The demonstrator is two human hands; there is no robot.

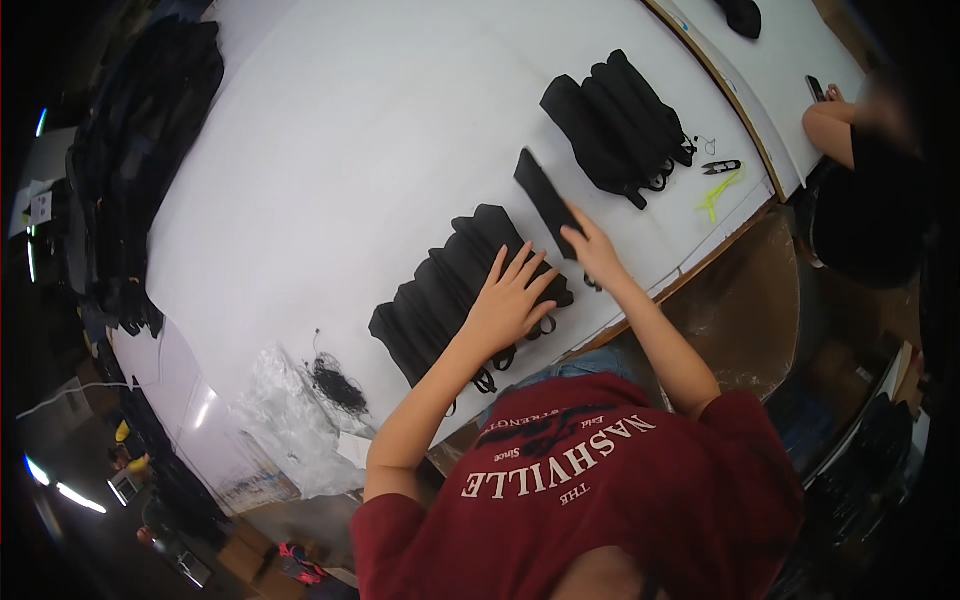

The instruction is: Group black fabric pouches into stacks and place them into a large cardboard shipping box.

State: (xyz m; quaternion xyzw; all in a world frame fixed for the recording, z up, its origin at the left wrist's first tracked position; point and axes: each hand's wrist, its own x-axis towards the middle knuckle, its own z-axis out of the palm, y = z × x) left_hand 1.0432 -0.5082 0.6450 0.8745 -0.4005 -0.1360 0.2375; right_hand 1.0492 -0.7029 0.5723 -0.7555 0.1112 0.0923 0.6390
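On the white table (330,150), black folded fabric pieces (415,310) with cord loops at their near ends lie side by side in an overlapping row. My left hand (512,300) rests on the right part of this row with its fingers spread. To its right, my right hand (597,252) grips one flat, narrow black fabric piece (543,195) by its near end. That piece slants away to the far left, between the two rows. A second row of similar black fabric pieces (615,125) lies farther off to the right, its loops toward the table's near edge.
Black thread snips (722,167) and a neon yellow strip (718,192) lie by the right edge. A tangle of black cords (337,385) and a clear plastic bag (285,415) are at the left. Dark fabric (150,150) is heaped far left. Another person (865,190) sits at right.
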